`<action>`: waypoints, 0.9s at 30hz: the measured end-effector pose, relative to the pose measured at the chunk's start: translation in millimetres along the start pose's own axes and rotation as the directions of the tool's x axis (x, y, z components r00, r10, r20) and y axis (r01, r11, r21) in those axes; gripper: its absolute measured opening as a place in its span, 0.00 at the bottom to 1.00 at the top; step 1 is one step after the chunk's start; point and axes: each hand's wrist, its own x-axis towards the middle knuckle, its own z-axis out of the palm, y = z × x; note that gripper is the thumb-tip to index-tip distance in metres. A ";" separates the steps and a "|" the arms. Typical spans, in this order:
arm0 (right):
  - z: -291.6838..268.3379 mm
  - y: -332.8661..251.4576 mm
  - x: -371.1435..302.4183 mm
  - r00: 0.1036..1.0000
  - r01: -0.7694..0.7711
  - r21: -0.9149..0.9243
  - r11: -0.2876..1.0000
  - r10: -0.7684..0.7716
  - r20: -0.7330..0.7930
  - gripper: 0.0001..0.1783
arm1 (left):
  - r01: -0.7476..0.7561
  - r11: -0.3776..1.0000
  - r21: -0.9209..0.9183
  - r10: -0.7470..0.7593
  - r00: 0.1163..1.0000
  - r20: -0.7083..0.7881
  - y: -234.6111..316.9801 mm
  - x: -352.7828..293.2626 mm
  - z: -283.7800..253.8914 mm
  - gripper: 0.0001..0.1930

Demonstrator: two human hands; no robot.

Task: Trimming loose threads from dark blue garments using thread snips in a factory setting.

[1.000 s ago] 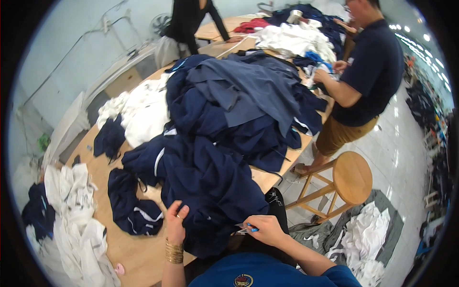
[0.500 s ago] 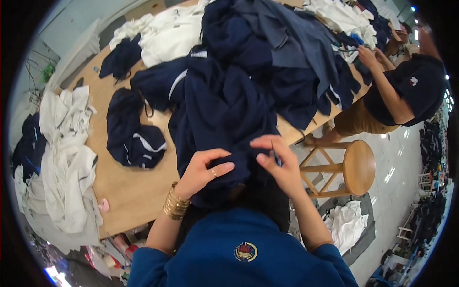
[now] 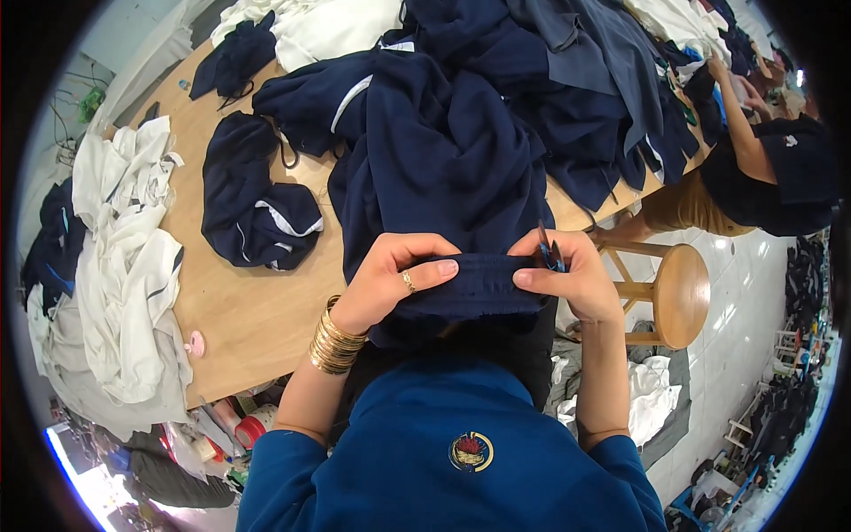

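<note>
A navy blue garment point(image 3: 434, 168) lies bunched on the table and hangs over its near edge toward me. Its gathered elastic waistband point(image 3: 487, 284) is stretched flat between my hands. My left hand point(image 3: 399, 273) pinches the band's left end, thumb on top and fingers behind. At the other end my right hand point(image 3: 576, 277) grips the band the same way. Small dark thread snips point(image 3: 551, 254) with a bit of blue stick up from the right hand's fingers, their handle mostly hidden.
Left of the garment lies a rolled navy piece with white stripes point(image 3: 257, 204). White garments point(image 3: 128, 266) drape over the table's left edge. Navy and grey clothes point(image 3: 594, 62) heap up behind. A wooden stool point(image 3: 681, 297) and a co-worker point(image 3: 771, 168) are at right.
My hands have spread apart, the right one moving rightward and closing on the waistband, which is now straightened out. The co-worker's arms have risen. The whole view has shifted slightly.
</note>
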 end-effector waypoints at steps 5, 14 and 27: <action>0.4 1.7 -0.2 0.996 0.087 -0.042 0.995 -0.088 -0.016 0.07 | -0.023 1.000 -0.018 0.022 0.999 -0.037 1.3 1.1 0.5 0.07; 20.1 -5.1 -4.5 0.860 0.296 -0.695 0.655 -0.500 -0.105 0.17 | 0.042 0.979 -0.201 -0.054 0.997 -0.051 -6.7 2.9 7.9 0.07; 15.1 -4.7 -18.6 0.840 0.333 -0.844 0.421 -0.539 0.062 0.15 | -0.044 0.993 -0.108 0.044 0.999 0.001 -5.5 7.6 13.8 0.06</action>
